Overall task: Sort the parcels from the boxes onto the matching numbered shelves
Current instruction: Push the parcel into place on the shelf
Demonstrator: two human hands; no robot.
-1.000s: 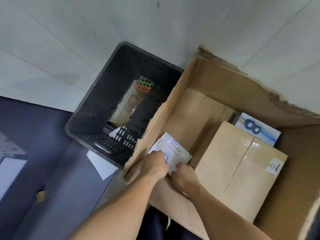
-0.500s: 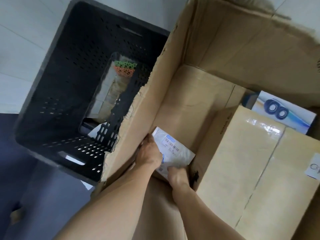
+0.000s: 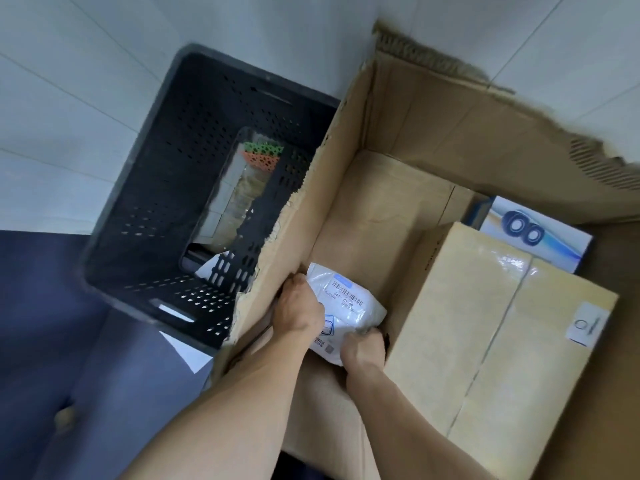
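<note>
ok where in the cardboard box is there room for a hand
Bare floor beyond the white mailer, between the torn left wall and the taped carton. Crowded right: carton, speaker box; left hand and right hand grip the mailer.

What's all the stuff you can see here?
cardboard box: one, brown, on the right.
white parcel: one, white, inside the cardboard box.
taped carton: one, tan, inside it too.
printed box: one, white-blue, behind the taped carton.
crate: one, black, left of the cardboard box.
packet: one, clear, in the crate.
paper: one, white, beside the crate.
left hand: one, gripping the white parcel.
right hand: one, gripping the white parcel.
</note>
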